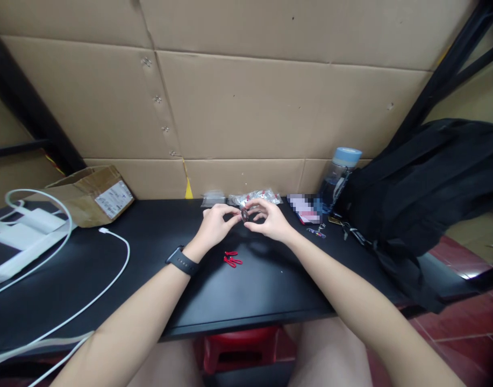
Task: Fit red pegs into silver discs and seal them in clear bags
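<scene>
A small, dark brown round disc [245, 215] is held up above the black table between my two hands. My right hand [268, 219] grips it with thumb and fingers curved around its edge. From the other side, my left hand [219, 224] is pinched closed, its fingertips touching the disc's left edge. Whether those left fingertips also hold something small is hidden. Several red cord loops [232, 262] lie on the table just below my hands. Behind the fingers are clear plastic bags [262, 196] with small red and pale contents, too small to name.
An open cardboard box [93, 196] and white cables [125, 263] occupy the left side. On the right stand a blue-lidded bottle [338, 180] and a black backpack [427, 188], near a small keychain [318, 232]. A cardboard wall [246, 113] closes off the back. Under the table is a red stool [240, 349].
</scene>
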A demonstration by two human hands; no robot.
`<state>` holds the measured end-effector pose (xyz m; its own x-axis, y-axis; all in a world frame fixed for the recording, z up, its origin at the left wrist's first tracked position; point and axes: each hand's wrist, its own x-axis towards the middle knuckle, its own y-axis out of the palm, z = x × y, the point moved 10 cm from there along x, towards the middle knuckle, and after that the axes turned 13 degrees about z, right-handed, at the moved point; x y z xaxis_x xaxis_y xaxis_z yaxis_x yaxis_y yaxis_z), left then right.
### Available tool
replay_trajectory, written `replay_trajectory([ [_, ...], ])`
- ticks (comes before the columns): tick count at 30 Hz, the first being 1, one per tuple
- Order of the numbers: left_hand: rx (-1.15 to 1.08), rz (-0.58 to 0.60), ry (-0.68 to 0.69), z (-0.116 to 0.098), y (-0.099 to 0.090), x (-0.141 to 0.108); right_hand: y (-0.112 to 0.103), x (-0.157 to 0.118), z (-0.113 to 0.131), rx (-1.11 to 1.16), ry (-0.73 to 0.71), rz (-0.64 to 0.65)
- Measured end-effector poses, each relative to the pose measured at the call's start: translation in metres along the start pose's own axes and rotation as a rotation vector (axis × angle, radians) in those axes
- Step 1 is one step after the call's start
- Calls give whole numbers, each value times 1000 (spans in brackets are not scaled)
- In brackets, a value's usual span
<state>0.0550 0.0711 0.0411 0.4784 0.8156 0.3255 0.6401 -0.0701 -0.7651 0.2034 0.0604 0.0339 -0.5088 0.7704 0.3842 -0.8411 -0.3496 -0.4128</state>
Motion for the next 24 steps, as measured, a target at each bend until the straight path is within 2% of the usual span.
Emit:
replay_trajectory([
  [4,-10,-53,-4,2,-1,-1,2,-2,8,-11,-24,-40],
  [11,-19,-119,17,0,-4,-4,3,-3,13,-4,-66,-8],
  [17,-10,-172,19,-4,-10,-8,6,-2,3,86,8,-17],
  [21,4,-194,-4,-3,-12,-8,6,-1,-1,-52,77,14],
  [24,8,-179,-12,0,-10,-7,5,1,2,-198,35,39],
])
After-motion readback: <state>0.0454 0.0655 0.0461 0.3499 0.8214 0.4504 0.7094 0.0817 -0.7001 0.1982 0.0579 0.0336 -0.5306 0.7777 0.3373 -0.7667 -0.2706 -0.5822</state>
